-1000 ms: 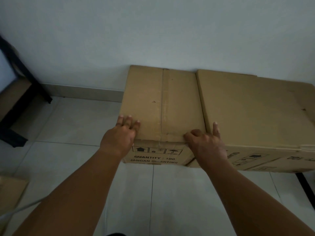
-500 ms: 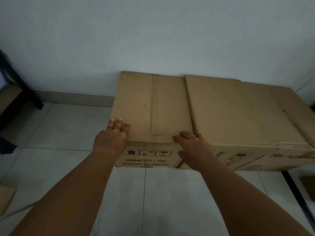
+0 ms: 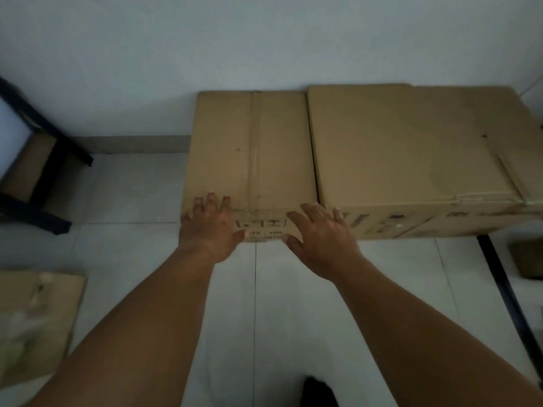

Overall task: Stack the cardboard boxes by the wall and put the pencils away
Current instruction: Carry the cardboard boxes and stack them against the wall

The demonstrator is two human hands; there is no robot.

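dark-framed furniture: stands at the far left against the pale wall; it has no part in this job.
flat brown cardboard piece: lies worn and creased on the light tiled floor at my lower left, well apart from the wall.
left hand: open with fingers spread, fingertips over the near top edge of the narrow brown cardboard box at its left corner; it grips nothing.
narrow box: taped along its centre seam, black print on the front. it sits on the floor with its back edge at the wall and its right side touching the next box.
right hand: also open, fingers fanned over the front right corner of the same box. blur stops me telling whether the palm presses on it.
wide brown cardboard box: just beside the narrow box, also at the wall, with a flap edge showing near its right end.
pencils: none in view.
progress: i judge nothing is stacked yet, as the two boxes stand side by side.
risk: flat hands give me no real hold, so a lift from here could let the box slip or tip. the tight contact with the wide box leaves my right fingers no gap, and dragging could shift that box too. the loose cardboard at my left is a trip hazard.
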